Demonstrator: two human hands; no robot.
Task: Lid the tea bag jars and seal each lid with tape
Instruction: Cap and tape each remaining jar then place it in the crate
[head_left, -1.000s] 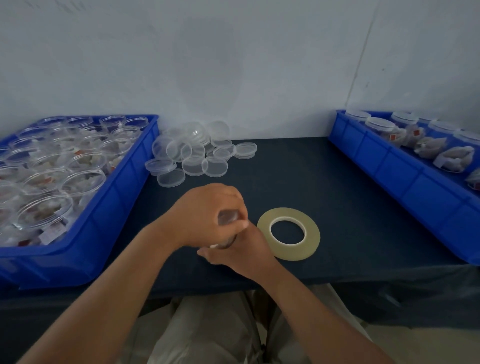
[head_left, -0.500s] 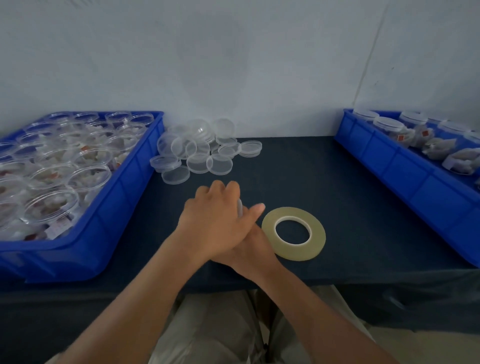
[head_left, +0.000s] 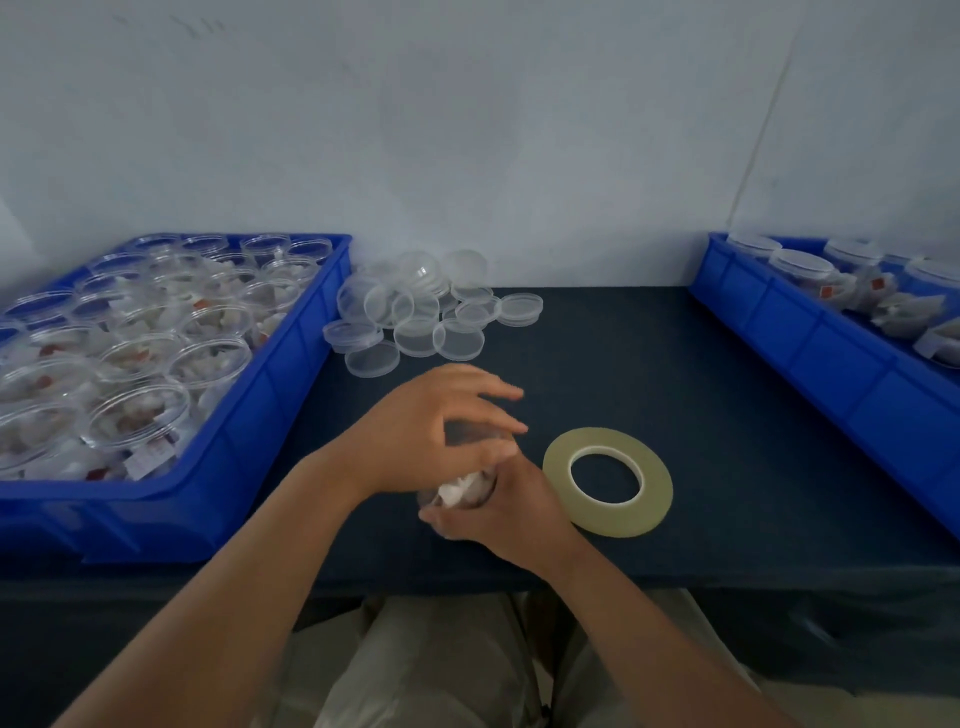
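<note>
- Jars with no lids (head_left: 137, 415) fill the blue bin on the left (head_left: 291, 374). The picture's edge cuts this bin off, and the stuff in the jars is a white and red jumble that is hard to make out.
- Loose clear lids (head_left: 415, 312) lie in a heap on the dark table (head_left: 649, 364), just beside that bin. They are see-through and lie on top of each other, so they are hard to count.
- The left hand (head_left: 431, 431) is over the top of one jar (head_left: 460, 488), near the front of the table. Its fingers are stretched out and blurry. They hide the jar's top, so I cannot tell if a lid is on.
- The right hand (head_left: 514, 512) is curled round that jar from the side and grips it. Only a bit of the jar shows between the hands, with something white inside.
- The tape roll (head_left: 608, 519) lies flat, just right of the right hand.
- The blue bin on the right (head_left: 810, 343) holds jars with lids (head_left: 800, 262). The edge cuts it off too.
</note>
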